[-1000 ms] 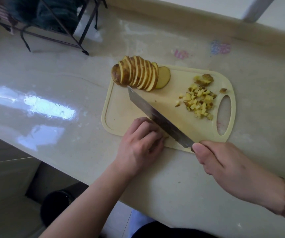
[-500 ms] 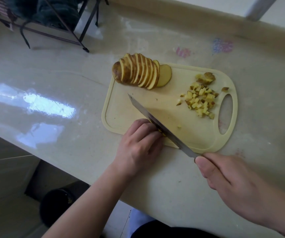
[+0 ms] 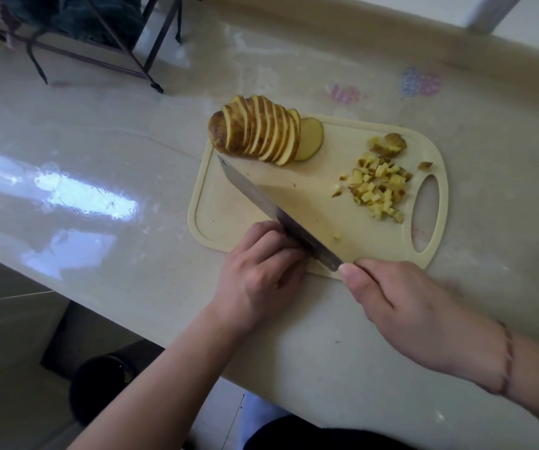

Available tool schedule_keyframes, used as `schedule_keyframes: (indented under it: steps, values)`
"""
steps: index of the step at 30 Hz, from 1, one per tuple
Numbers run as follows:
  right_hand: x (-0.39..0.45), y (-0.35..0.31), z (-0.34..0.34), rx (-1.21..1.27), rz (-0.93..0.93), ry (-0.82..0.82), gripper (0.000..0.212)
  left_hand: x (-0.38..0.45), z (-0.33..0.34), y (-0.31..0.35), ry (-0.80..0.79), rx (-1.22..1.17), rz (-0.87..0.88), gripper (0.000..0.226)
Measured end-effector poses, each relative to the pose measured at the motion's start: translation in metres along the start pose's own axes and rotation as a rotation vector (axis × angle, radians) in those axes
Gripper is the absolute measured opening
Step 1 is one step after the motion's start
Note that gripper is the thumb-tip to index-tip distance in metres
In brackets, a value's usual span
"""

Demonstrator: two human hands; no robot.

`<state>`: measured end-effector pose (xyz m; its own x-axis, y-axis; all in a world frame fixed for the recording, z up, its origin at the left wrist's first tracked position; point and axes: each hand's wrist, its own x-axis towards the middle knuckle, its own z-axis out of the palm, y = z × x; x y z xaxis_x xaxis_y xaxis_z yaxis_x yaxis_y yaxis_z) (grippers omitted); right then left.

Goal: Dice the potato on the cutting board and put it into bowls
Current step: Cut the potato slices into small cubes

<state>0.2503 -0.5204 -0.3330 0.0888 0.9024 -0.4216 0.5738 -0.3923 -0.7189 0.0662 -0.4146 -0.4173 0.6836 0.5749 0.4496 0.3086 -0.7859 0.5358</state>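
Two hands: both at the near edge of the cutting board point(image 3: 255, 203), forearms reaching in from below.
Left hand point(image 3: 258, 271): knuckles up, fingers curled down over something beside the blade; what it holds is hidden.
Right hand point(image 3: 404, 306): gripping the knife point(image 3: 278, 212), thumb at the blade's base; tip points toward the far left.
Sliced potato point(image 3: 258, 133): fanned at the board's far left corner.
Diced potato point(image 3: 378, 186): heaped near the handle hole.
Bench point(image 3: 132, 151): glossy, carries the board.
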Motion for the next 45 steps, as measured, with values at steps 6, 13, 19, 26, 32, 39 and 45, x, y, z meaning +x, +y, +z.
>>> schedule_keyframes:
  steps: [6,13,19,26,32,39,45]
  values:
    - [-0.005,0.011,-0.018,0.043,0.062,-0.015,0.066,-0.001,0.001,0.000,0.002,0.026,0.000,0.006]
    - [-0.018,0.003,-0.011,0.025,0.030,-0.058,0.066,-0.006,0.000,-0.002,-0.016,0.011,0.023,0.008]
    - [-0.029,0.005,-0.010,0.014,0.037,-0.060,0.064,-0.007,0.000,-0.002,-0.004,0.004,0.023,0.007]
    - [-0.032,0.007,-0.008,-0.046,0.071,-0.056,0.062,-0.004,-0.002,0.001,0.000,-0.005,0.013,0.007]
    - [0.005,0.000,-0.002,-0.020,-0.031,-0.036,0.054,-0.002,0.000,0.003,0.011,-0.011,0.000,0.006]
    - [-0.001,0.009,-0.012,0.082,0.012,-0.071,0.061,-0.003,0.000,0.002,0.005,0.003,0.008,0.003]
    - [-0.008,-0.004,-0.015,-0.105,-0.041,-0.054,0.052,-0.011,-0.030,0.019,0.100,-0.013,0.116,0.007]
